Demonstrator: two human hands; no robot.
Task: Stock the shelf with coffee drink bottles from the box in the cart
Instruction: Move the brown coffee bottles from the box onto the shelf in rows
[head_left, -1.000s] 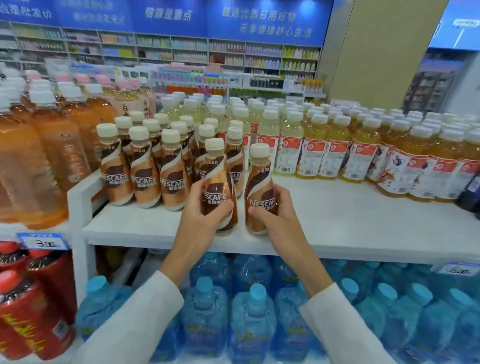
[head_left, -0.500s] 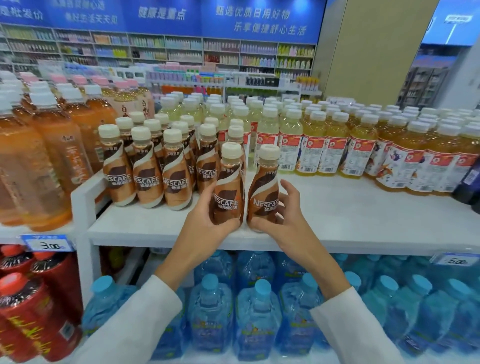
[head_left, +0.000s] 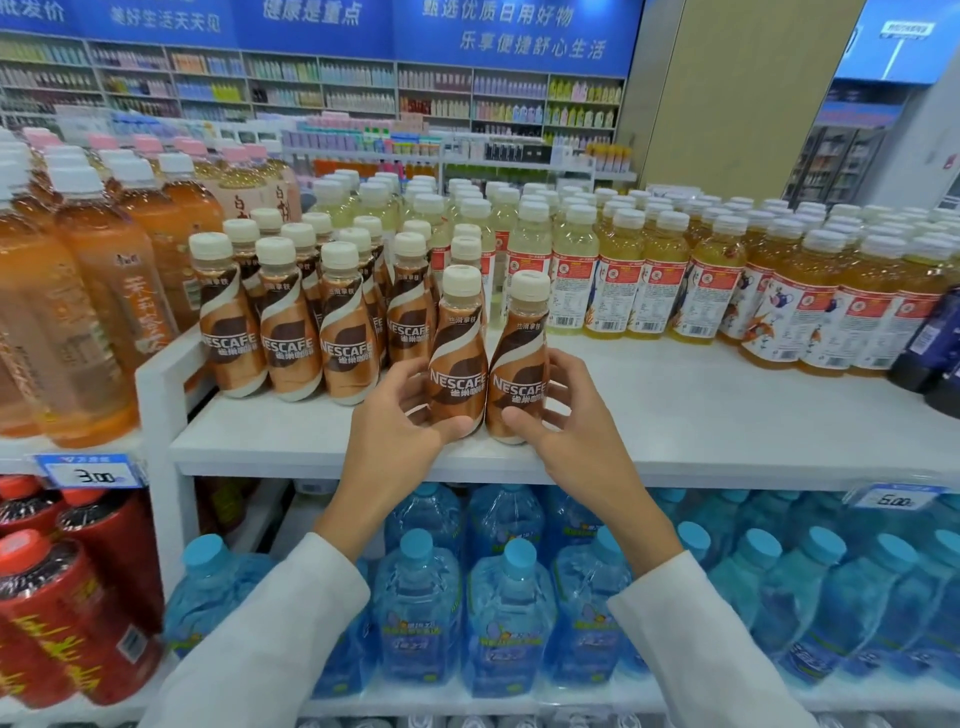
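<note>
**Coach:** Start nearest you. Your left hand curls round the lower body of the first coffee bottle, thumb across the front. Your right hand grips the second coffee bottle the same way. Both bottles stand upright, touching each other, at the front edge of the shelf.

**Spotter:** That edge is the risk, I'd say. Their bases look barely inside the lip, so slide them back before you loosen your fingers. Don't lift; the shelf looks smooth enough to push on.

**Coach:** Push low, where you already hold them. These bottles are tall with a narrow waist, so a shove near the cap would likely tip them.

**Spotter:** Aim the first one just right of the front coffee row, label facing you like the others. Set the second beside it to carry the line on rightward.

**Coach:** Watch the far side too. The yellow drinks stand close behind, toward the back edge, so stop short of them.

**Spotter:** The box and cart aren't in view, so you can't judge from here how many bottles are left.
</note>
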